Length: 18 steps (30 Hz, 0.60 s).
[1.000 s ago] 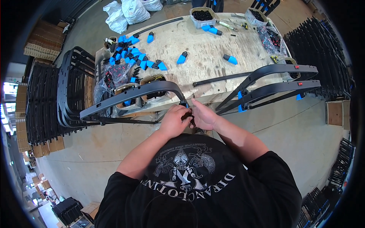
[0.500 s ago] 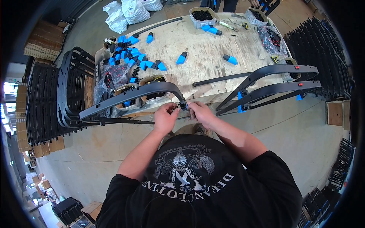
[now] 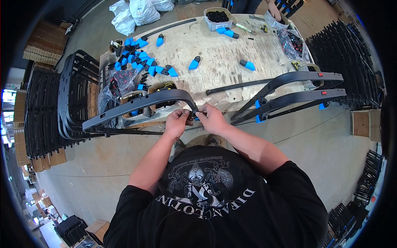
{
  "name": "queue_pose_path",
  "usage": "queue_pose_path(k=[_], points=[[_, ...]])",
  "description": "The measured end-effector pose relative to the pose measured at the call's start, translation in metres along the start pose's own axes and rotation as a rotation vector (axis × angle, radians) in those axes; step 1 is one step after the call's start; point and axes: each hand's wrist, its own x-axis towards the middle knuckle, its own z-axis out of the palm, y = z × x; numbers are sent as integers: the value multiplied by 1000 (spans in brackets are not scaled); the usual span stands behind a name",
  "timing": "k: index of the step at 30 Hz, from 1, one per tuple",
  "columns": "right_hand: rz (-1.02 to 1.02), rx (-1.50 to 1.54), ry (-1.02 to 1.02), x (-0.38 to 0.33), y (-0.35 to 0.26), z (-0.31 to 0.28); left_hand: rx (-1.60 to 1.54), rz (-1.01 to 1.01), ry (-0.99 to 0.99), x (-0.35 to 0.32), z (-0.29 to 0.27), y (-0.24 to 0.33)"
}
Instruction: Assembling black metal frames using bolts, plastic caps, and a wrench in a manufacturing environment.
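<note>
Worker's bare L hand (image 3: 177, 123) and bare R hand (image 3: 212, 119) meet at the R end of an arched matte-black frame (image 3: 142, 100), which stands at the near edge of a pale, stained plywood desk (image 3: 221, 51). R grip is closed, thumb and fingers pinching the frame's end w/ its small bright-blue fitting (image 3: 196, 118); L grip is curled in beside it, but can't tell how tightly or on what. Blue-and-black plastic end pieces (image 3: 140, 61) lie piled at far L; two more arched black frames (image 3: 304, 96) stand at R.
</note>
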Motion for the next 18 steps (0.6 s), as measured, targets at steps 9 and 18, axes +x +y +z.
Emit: queue_pose_path(k=[9,18], points=[[4,13,-7,-2,-7,-3,-271,-2,-46,13,-7,-16],[-16,15,-4,3,6,-1,-148,-135,202,8,-40,-39]])
